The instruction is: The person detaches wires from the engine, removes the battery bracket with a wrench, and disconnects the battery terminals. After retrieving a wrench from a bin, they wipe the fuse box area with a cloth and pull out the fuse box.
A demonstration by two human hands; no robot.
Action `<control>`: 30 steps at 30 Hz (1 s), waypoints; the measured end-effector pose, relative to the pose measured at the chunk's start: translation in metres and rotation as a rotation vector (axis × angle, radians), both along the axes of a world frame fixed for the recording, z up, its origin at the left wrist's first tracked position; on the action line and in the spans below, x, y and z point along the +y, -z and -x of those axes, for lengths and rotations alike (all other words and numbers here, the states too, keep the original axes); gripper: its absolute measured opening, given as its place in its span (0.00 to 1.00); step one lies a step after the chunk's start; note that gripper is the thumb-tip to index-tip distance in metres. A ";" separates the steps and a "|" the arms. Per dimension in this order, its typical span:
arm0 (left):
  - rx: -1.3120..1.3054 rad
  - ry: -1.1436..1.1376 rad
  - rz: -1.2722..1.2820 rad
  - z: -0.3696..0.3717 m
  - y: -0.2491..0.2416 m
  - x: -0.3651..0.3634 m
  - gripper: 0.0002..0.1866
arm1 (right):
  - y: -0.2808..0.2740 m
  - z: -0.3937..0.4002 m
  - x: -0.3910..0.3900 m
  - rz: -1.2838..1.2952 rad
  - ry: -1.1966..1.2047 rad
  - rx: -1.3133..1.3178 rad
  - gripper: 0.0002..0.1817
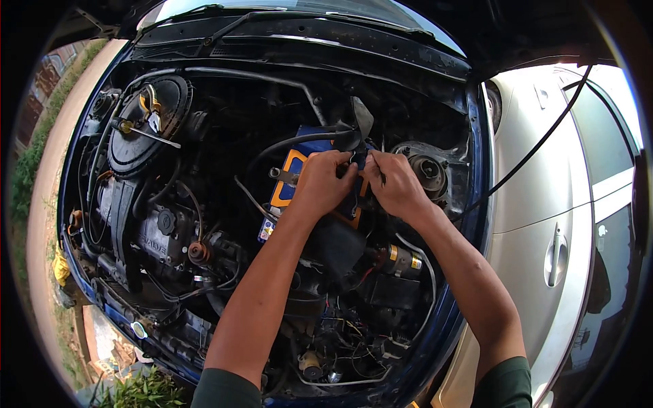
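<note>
Both my hands are together over a blue and orange car battery [316, 145] in the engine bay. My left hand [322, 179] is closed, thumb and fingers pinched at a dark piece by the battery's top. Close beside it, my right hand [396, 182] is also closed, its fingertips at the same dark piece. What exactly each hand grips is hidden by the fingers. A thick black cable [286, 143] runs in from the left to just beyond my fingers. A metal bracket [282, 176] lies on the battery, left of my left hand.
A round air filter housing [129, 153] carries a screwdriver [153, 136] and yellow-handled pliers [154, 112]. The engine cover [160, 238] lies below it. Loose wires [350, 333] fill the front right corner. A white car [537, 177] stands close on the right.
</note>
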State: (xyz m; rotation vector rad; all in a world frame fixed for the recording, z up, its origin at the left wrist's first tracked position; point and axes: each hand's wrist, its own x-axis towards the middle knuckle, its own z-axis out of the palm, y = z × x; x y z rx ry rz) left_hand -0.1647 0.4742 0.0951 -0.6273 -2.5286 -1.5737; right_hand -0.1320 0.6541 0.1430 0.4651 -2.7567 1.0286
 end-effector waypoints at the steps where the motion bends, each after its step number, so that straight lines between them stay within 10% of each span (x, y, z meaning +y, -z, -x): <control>1: -0.003 0.001 0.003 0.000 0.001 0.000 0.18 | 0.000 0.001 -0.001 0.003 0.001 -0.003 0.16; 30: 0.097 0.031 0.028 0.002 0.004 0.000 0.15 | -0.002 0.013 -0.001 -0.055 0.123 -0.023 0.20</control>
